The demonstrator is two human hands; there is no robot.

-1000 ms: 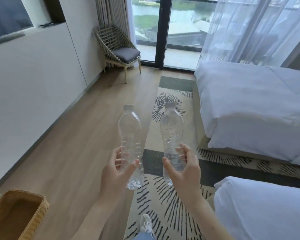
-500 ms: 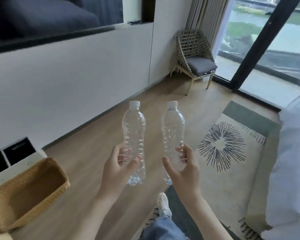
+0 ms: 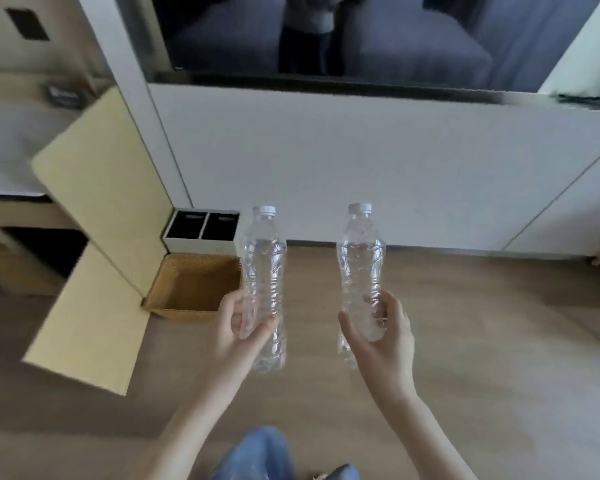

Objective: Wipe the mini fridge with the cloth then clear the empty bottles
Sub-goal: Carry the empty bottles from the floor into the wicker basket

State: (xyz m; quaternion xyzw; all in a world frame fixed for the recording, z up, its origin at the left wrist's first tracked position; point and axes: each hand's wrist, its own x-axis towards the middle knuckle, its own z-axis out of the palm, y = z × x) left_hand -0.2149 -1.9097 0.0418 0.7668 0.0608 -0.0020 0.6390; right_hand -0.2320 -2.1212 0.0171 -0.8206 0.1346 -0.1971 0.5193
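Now my left hand [image 3: 238,329] curls around the lower part of one clear, capped bottle [image 3: 264,268], and my right hand [image 3: 381,332] grips another bottle [image 3: 361,261] likewise, both upright above the wooden floor [image 3: 465,341], near the wicker basket [image 3: 191,289].

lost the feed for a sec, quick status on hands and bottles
Left hand shut on left bottle, right hand shut on right bottle. Both upright, capped, clear. Wicker basket on floor ahead-left, nothing in the way.

White wall panel [image 3: 361,161] above wooden floor [image 3: 482,341], wicker basket [image 3: 191,289] beside cabinet.
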